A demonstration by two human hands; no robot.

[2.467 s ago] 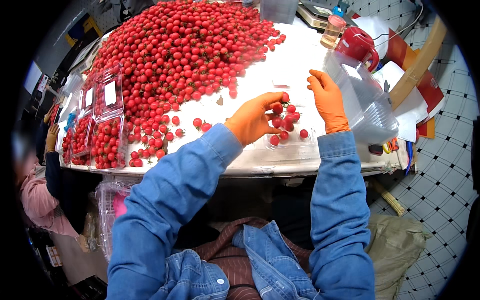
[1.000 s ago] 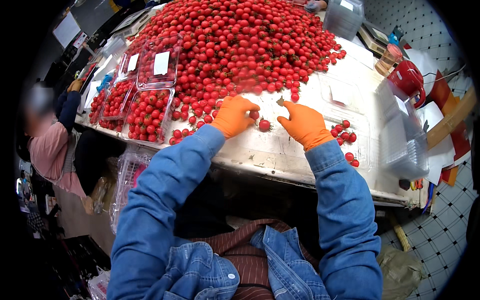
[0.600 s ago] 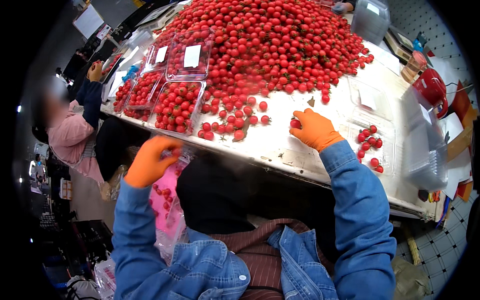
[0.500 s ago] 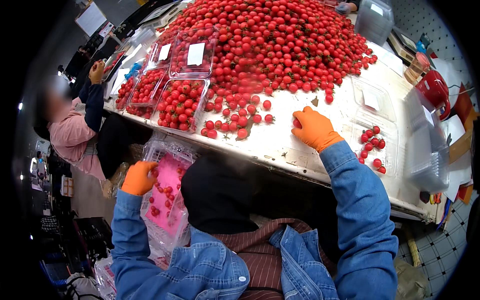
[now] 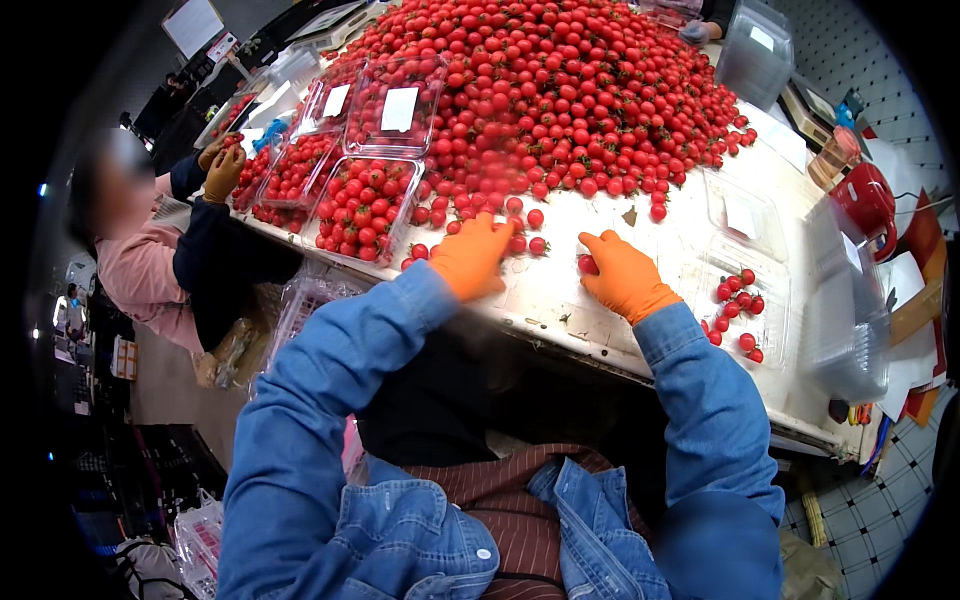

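Head view shows your right hand [image 5: 628,275] pinching one tomato [image 5: 587,264] while your left hand [image 5: 472,256], open, rests beside loose tomatoes [image 5: 527,231] that could roll off the table [image 5: 560,300].

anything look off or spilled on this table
Nothing is damaged. A few loose cherry tomatoes lie apart from the big heap, near the left hand and right hand. A small dark scrap sits on the white table among them.
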